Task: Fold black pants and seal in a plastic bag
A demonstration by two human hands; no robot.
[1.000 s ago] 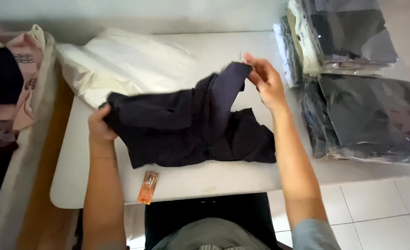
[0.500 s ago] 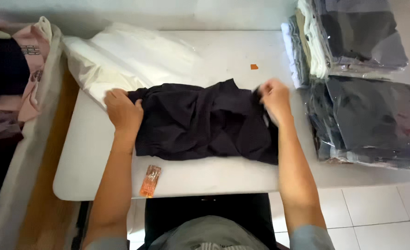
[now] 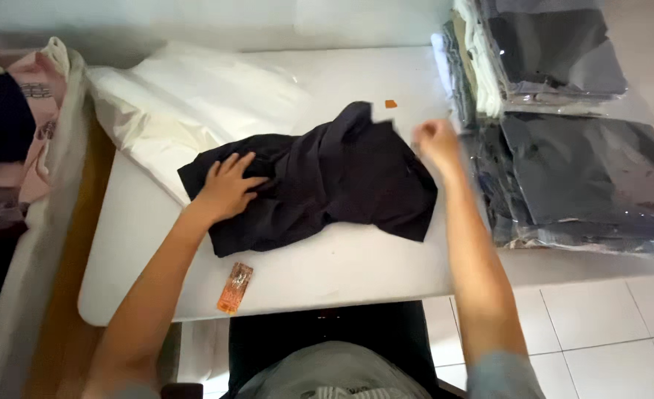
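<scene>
Flat-palmed, left hand [image 3: 227,186] presses the dark garment [image 3: 327,177] — right hand [image 3: 436,144], loosely curled, hovers empty at its right edge.

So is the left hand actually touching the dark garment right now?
Touching. The head view shows the left hand lying flat, fingers spread, on the dark garment, cloth bunched around it.

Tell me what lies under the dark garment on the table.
The dark garment lies on the white table, its upper left edge overlapping the clear plastic bags. The left hand presses flat on it. Anything beneath its middle is covered.
</scene>
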